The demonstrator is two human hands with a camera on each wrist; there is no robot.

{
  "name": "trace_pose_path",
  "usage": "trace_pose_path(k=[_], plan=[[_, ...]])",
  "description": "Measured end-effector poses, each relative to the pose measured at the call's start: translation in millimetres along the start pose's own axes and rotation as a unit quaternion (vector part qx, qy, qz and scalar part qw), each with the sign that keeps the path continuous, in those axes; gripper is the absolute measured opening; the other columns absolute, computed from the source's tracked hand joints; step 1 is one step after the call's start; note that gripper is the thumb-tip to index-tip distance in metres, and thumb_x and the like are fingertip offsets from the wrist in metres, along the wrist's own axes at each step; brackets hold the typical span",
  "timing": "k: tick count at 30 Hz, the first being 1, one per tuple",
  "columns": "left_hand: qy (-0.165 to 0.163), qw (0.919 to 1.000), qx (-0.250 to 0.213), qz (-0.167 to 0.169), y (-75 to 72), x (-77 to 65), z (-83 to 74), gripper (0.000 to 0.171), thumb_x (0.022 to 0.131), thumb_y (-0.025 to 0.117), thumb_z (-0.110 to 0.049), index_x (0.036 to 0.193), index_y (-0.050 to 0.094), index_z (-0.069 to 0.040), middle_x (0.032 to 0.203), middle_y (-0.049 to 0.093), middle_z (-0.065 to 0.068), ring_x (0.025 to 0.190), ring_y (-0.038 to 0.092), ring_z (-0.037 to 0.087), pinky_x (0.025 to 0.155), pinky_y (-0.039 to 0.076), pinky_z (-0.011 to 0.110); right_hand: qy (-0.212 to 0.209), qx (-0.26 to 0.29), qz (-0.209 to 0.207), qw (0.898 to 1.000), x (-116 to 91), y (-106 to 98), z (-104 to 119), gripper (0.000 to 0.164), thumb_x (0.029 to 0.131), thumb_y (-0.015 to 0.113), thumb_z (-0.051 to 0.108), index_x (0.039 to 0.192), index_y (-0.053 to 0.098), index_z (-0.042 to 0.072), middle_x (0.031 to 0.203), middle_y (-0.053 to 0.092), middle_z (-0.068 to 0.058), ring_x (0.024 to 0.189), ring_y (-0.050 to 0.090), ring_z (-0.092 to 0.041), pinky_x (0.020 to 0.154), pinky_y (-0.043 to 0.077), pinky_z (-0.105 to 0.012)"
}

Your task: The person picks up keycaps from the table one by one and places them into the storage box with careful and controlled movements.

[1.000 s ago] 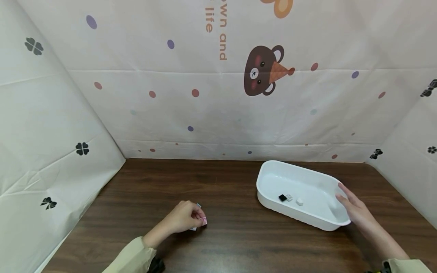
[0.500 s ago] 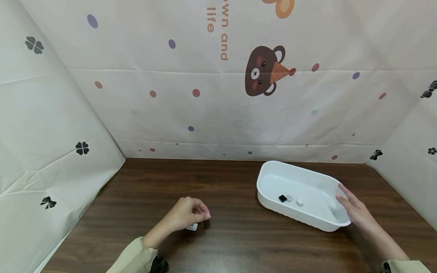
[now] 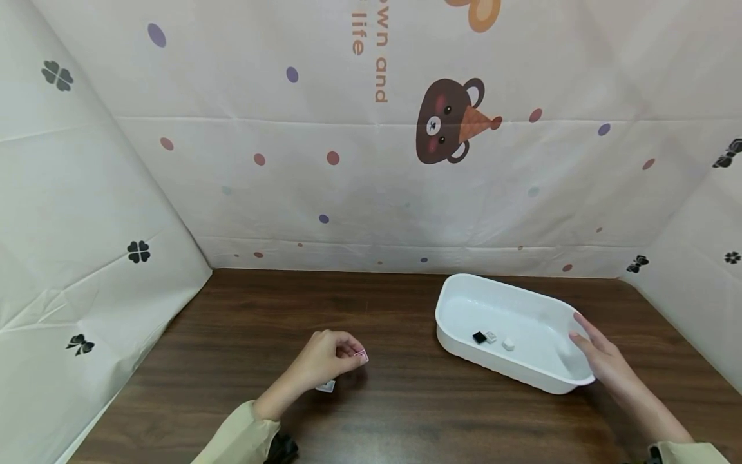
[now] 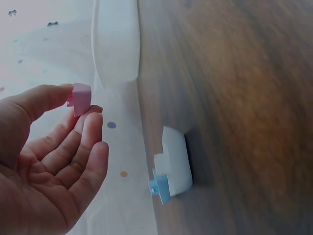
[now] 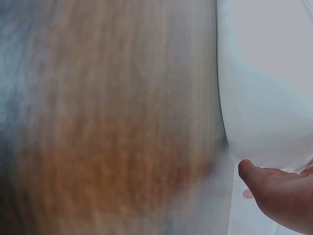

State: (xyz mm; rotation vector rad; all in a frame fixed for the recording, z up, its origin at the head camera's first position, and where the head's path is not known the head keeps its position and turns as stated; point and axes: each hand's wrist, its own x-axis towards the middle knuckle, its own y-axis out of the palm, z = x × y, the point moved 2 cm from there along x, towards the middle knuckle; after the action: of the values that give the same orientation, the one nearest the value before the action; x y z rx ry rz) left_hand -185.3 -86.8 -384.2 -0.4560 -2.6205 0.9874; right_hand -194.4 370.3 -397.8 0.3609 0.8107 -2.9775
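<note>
My left hand pinches a pink keycap between thumb and fingertips, raised above the table. In the left wrist view the keycap shows its small stem towards the palm. Behind that hand, a white keycap lies on the wood, partly covered in the head view. A light blue keycap sits beside the white one in the left wrist view. My right hand rests on the right end of a white tray, thumb and fingers extended at its rim.
Inside the tray lie a black keycap and two white keycaps, one of them a little apart. The brown wooden table meets a printed white cloth at the back and sides.
My left hand has lifted the pink keycap and moved it to the right and away from me, uncovering more of the white keycap. The right hand and tray stay in place.
</note>
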Motion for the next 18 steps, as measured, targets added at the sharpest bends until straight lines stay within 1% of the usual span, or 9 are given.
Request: trace_pose_path(k=[3, 9, 12, 18], plan=[[0.003, 1.0, -0.005, -0.005, 1.6, 2.2, -2.6, 0.011, 0.08, 0.069, -0.022, 0.081, 0.068, -0.011, 0.072, 0.063, -0.006, 0.065, 0.055, 0.004, 0.059, 0.045, 0.02, -0.002, 0.0, -0.002, 1.0, -1, 0, 0, 0.067, 0.097, 0.023, 0.045, 0.143, -0.012, 0.01, 0.143, -0.018, -0.029, 0.128, -0.01, -0.053, 0.096, 0.004, -0.068], [-0.005, 0.9996, -0.026, -0.008, 5.6, 6.2, -7.1, 0.011, 0.081, 0.068, -0.023, 0.082, 0.068, -0.012, 0.073, 0.062, -0.007, 0.066, 0.055, 0.004, 0.06, 0.046, 0.02, -0.013, 0.011, -0.002, 1.0, -2, 0, -1, 0.069, 0.097, 0.025, 0.044, 0.143, -0.011, 0.007, 0.143, -0.019, -0.027, 0.128, -0.012, -0.051, 0.096, 0.002, -0.068], [0.0, 0.9993, -0.034, -0.017, 7.5, 8.5, -9.1, 0.011, 0.081, 0.068, -0.021, 0.082, 0.068, -0.011, 0.073, 0.063, -0.006, 0.066, 0.056, 0.005, 0.06, 0.047, 0.021, -0.016, 0.014, -0.002, 1.0, -2, 0, -1, 0.069, 0.097, 0.026, 0.044, 0.142, -0.011, 0.007, 0.143, -0.02, -0.027, 0.128, -0.014, -0.05, 0.096, 0.0, -0.068], [-0.001, 0.9989, -0.039, -0.028, 11.2, 12.9, -13.1, 0.011, 0.08, 0.069, -0.021, 0.084, 0.068, -0.011, 0.075, 0.063, -0.006, 0.068, 0.056, 0.005, 0.062, 0.047, 0.02, -0.015, 0.007, -0.001, 1.0, -2, 0, 0, 0.07, 0.097, 0.025, 0.045, 0.143, -0.011, 0.007, 0.143, -0.019, -0.028, 0.128, -0.012, -0.052, 0.095, 0.003, -0.069]])
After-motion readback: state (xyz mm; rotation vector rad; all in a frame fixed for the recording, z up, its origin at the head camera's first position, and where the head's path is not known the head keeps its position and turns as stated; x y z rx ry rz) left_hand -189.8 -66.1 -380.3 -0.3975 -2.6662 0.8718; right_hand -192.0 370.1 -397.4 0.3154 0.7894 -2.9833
